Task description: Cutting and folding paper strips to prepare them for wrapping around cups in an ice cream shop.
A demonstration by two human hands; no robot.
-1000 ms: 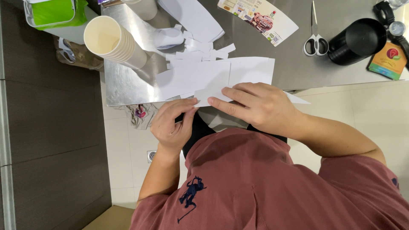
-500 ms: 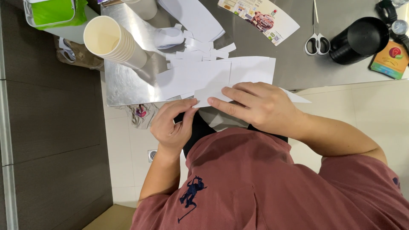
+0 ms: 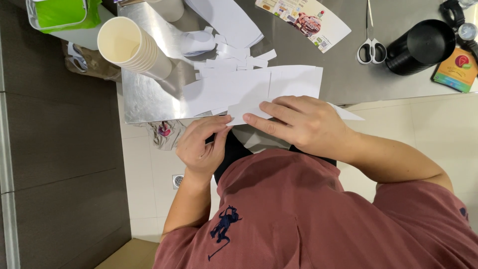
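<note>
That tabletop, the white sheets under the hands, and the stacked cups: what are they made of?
The tabletop looks like brushed stainless steel: grey, with a dull sheen and soft reflections. The white sheets seem to be thin matte paper or light card, lying flat with cut edges. The stacked cups look like cream paper cups with rolled rims, though a coating cannot be told.

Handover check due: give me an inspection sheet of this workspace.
Surface: steel table, partly covered with paper.
Job's things: white paper sheet at the table's near edge.
Clutter: paper scraps, stacked paper cups, scissors, black cup stack, printed cup wrapper, green-lidded box.
Grips: left hand pinches the sheet's edge; right hand presses flat on it.
Cables: nothing seen.
Surroundings: pale tiled floor with drain, dark wall panels.
</note>
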